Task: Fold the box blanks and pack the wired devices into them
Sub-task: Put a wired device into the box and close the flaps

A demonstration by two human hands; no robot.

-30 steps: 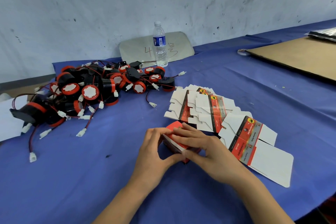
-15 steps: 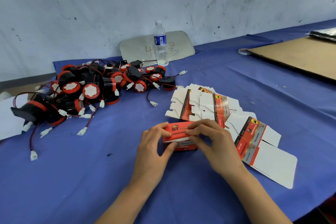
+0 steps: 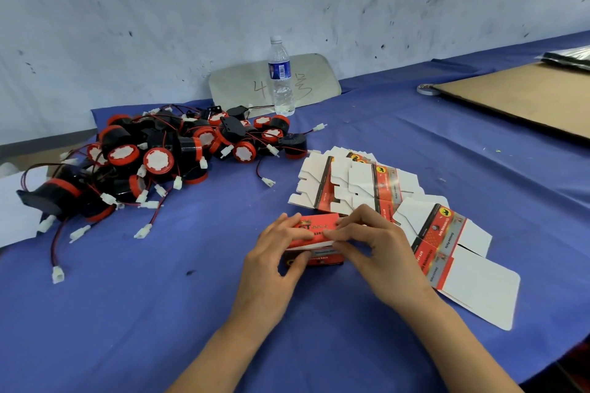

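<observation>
Since half a second ago the hands have barely shifted – both remain on the box [image 3: 314, 234], the right thumb and forefinger now further across its top flap, and the lid edge sits slightly raised above the body.

The left hand [image 3: 274, 257] grips the box from the 9 o'clock side: fingers curled over the top, thumb pressed against the front face. The right hand [image 3: 380, 249] comes in from 3 o'clock, its fingertips [image 3: 330, 234] pinching the white edge of the top flap. The box itself is red with printed lettering and rests on the blue cloth [image 3: 159, 313], at the centre of the view.

Just past the box, at 1 to 3 o'clock, lie the blanks [image 3: 367, 183] – flat, fanned and overlapping, white insides up with red printed strips; the nearest one touches the right wrist side.

At 10 to 11 o'clock sits the heap of devices [image 3: 153, 159], black bodies with red rims and white faces, red-and-black wires trailing white plugs over the cloth, well apart from the box.

A bottle [image 3: 281, 76] stands upright at 12 o'clock before a grey board [image 3: 242, 86] leaning on the wall. A cardboard sheet [image 3: 523, 96] lies at 2 o'clock.
</observation>
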